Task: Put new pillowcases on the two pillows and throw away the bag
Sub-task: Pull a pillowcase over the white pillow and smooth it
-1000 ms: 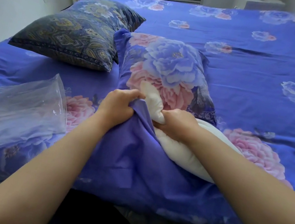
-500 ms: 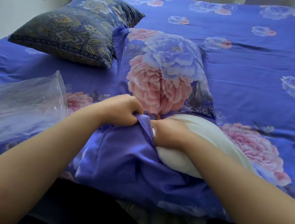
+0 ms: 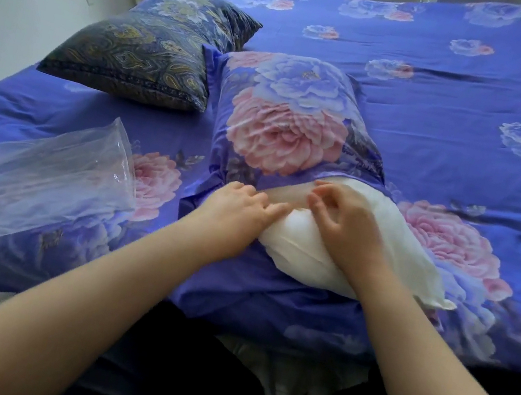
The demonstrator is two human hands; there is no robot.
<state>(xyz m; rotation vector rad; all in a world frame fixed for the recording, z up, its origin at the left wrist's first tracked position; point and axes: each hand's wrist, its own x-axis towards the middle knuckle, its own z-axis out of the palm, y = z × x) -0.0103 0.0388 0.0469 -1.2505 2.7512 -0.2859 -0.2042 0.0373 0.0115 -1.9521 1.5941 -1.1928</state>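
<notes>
near the bed's (image 3: 481,79) front edge my left hand (image 3: 236,208) and right hand (image 3: 341,225) rest loosely spread on the white pillow (image 3: 295,248) at the pillowcase (image 3: 286,121) opening; no readable writing

White pillow (image 3: 309,247) half inside floral pillowcase (image 3: 286,121); clear bag (image 3: 30,170) lies left
</notes>
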